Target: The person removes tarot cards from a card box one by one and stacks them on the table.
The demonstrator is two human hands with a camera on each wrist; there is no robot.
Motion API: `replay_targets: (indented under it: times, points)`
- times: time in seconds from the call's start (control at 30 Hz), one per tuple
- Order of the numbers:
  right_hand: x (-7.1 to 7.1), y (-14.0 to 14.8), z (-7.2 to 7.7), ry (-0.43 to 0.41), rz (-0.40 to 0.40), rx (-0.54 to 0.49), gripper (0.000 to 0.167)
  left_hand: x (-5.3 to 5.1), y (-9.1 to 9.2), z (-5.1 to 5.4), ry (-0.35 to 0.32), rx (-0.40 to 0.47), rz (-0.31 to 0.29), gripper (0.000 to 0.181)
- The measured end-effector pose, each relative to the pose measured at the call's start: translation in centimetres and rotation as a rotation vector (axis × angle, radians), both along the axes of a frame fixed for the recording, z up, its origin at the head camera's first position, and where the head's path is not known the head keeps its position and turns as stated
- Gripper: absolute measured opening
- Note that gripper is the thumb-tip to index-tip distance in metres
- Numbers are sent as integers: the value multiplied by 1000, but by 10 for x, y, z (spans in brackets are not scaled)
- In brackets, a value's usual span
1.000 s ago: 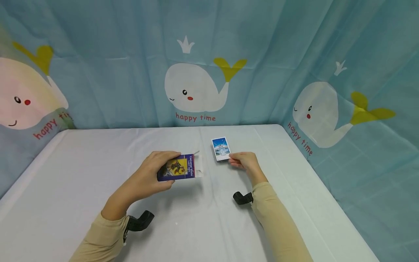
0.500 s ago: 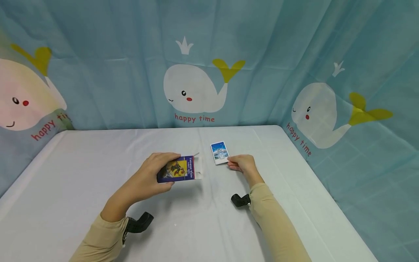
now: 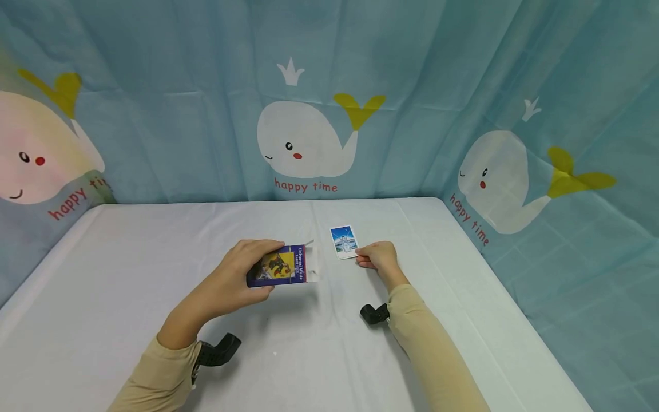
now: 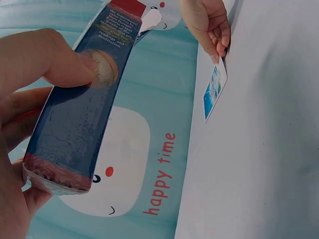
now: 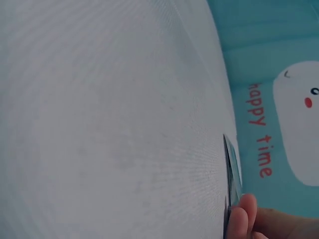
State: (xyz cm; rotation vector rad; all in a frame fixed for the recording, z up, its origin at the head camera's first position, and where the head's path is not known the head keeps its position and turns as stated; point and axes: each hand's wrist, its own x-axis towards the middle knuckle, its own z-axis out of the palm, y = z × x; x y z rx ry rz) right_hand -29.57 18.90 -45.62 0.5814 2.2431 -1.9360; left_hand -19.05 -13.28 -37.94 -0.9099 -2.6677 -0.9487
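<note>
My left hand (image 3: 231, 280) grips a dark blue tarot card box (image 3: 280, 265) between thumb and fingers, holding it above the table. At its right end a clear flap stands open. In the left wrist view the thumb presses on the box's printed narrow side (image 4: 82, 109). To the right, my right hand (image 3: 380, 257) pinches the lower right corner of a blue-and-white picture card (image 3: 344, 241). That card lies low at the table, face up. The right wrist view catches the card edge-on (image 5: 232, 169) by the fingertips; whether more cards lie beneath is hard to tell.
A white cloth covers the table (image 3: 128, 257). Behind and to the right hangs a light blue curtain (image 3: 206, 143) printed with whales. Each sleeve has a black wrist camera mount (image 3: 220, 350) beside it.
My right hand has drawn slightly left and nearer with the card, which now lies flatter and closer to the table. The left hand and box have hardly moved.
</note>
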Motion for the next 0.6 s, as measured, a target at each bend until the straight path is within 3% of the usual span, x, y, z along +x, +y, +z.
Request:
replay_targets:
  times: [0.27,0.6]
  points:
    - [1,-1,1,-3,-1,39,7,0,1,1,3,-1,3,75]
    - [-4,-2,2,-47,5,110,11,1,0,2,10,2,3,75]
